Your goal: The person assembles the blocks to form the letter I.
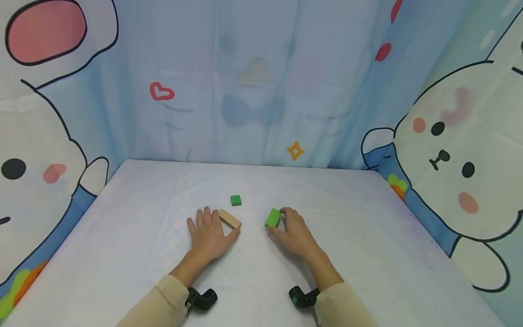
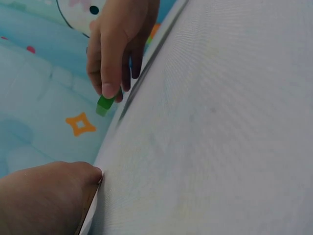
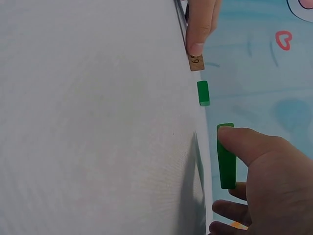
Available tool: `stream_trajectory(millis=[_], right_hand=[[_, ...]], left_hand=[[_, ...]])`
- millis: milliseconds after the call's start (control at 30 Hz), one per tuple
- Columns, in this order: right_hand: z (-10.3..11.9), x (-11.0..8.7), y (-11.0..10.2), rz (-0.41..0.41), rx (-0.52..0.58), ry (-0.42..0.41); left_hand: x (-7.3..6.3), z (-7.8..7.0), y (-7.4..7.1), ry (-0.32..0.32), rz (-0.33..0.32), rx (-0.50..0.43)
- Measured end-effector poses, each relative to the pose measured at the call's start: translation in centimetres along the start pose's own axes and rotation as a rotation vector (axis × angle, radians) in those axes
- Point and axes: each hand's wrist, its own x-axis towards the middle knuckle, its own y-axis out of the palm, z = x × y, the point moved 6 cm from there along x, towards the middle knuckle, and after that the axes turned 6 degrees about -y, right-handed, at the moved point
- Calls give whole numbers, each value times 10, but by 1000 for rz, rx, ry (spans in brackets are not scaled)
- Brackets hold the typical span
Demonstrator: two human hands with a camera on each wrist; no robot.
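My left hand (image 1: 210,238) lies low over the white table, its thumb and index finger at the two ends of a plain wooden block (image 1: 230,219). The right wrist view shows dark printed marks on the end of that wooden block (image 3: 196,62), just under the thumb. On the right, my right hand (image 1: 293,231) pinches a bright green block (image 1: 273,217) lengthwise between thumb and index finger. A shadow falls on the cloth below it, so the block seems raised off the table. A smaller green block (image 1: 235,200) stands by itself beyond the wooden block.
A white cloth (image 1: 351,236) covers the table. Behind it hangs a blue curtain (image 1: 196,122) with cartoon rabbits, meeting the table's back edge. Black wrist cameras (image 1: 203,299) sit at both sleeve cuffs.
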Motion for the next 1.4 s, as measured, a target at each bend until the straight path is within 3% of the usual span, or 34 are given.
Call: stream_trajectory(millis=[1400], right_hand=[[24, -26, 9, 53, -16, -112]], left_hand=[[0, -1, -2, 10, -16, 8]])
